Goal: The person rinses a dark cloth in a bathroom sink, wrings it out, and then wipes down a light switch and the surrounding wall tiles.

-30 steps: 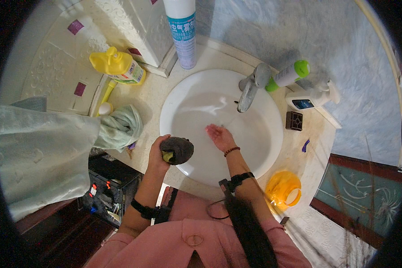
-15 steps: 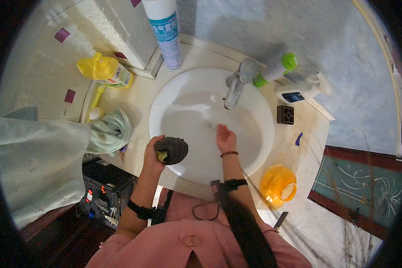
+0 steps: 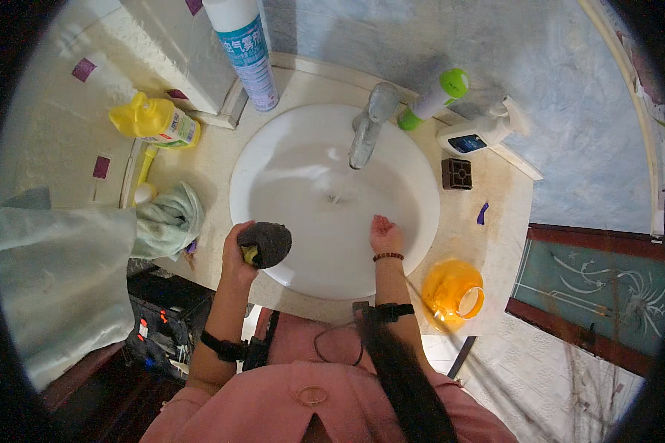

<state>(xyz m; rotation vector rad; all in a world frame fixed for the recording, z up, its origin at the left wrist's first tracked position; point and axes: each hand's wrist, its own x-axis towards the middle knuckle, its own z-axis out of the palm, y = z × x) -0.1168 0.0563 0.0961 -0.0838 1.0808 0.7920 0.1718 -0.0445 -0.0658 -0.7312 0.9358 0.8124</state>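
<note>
Left hand: the left hand [image 3: 238,249], left of centre in the head view, grasps a dark grey, rounded, rough-textured object with a yellow-green patch [image 3: 270,244] over the basin's lower-left rim.
Right hand: the right hand [image 3: 386,235], right of centre, is released, fingers loosely curled, nothing visible in it; a reddish-brown beaded bracelet [image 3: 388,256] circles the wrist.
Basin: a glossy white oval basin [image 3: 414,188] fills the middle of the frame, set into a cream, faintly stained surface [image 3: 216,161].
Faucet: a dull grey metal faucet [image 3: 369,133] leans over the basin's upper right.
Lower right: a shiny, translucent orange rounded jar [image 3: 442,286] lies tipped on the surface.
Right edge of surface: a dark brown square block with a grid-patterned face [image 3: 457,174] sits above a thin purple strip [image 3: 482,213].
Left: a soft, bunched, pale green cloth [image 3: 171,221] lies below a yellow plastic bottle [image 3: 157,122].
Since the earlier frames: the right hand has moved from mid-basin toward its right side; the dark object remains in the left hand; the whole scene sits further left.
</note>
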